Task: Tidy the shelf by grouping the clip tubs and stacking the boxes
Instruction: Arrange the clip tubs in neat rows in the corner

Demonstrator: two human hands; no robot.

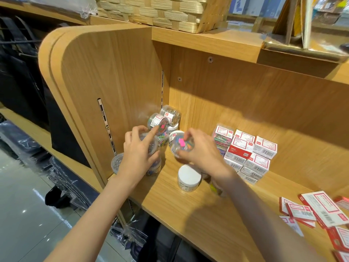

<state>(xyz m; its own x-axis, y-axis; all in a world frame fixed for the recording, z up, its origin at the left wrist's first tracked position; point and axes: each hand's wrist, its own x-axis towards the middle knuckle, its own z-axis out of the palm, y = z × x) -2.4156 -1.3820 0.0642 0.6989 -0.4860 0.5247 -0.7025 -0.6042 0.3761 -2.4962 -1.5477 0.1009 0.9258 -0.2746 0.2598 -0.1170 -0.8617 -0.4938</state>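
Several clear clip tubs (pixel 164 118) are piled in the shelf's back left corner. My left hand (pixel 138 152) rests on a clear tub (pixel 151 143) at the front of that pile, its forefinger stretched up to touch a tilted tub of coloured clips (pixel 157 121). My right hand (pixel 200 148) grips a clear tub of coloured clips (pixel 180 143) on its side, just right of the pile. A white-lidded tub (pixel 188 177) stands alone below it. Red-and-white boxes (pixel 251 154) are stacked at the middle back, and more boxes (pixel 319 210) lie loose at the right front.
The wooden shelf (pixel 188 214) has a side panel (pixel 105 76) on the left and a back wall close behind the tubs. A woven basket (pixel 164 12) sits on the shelf above. Dark bags in plastic lie on lower shelves at the left.
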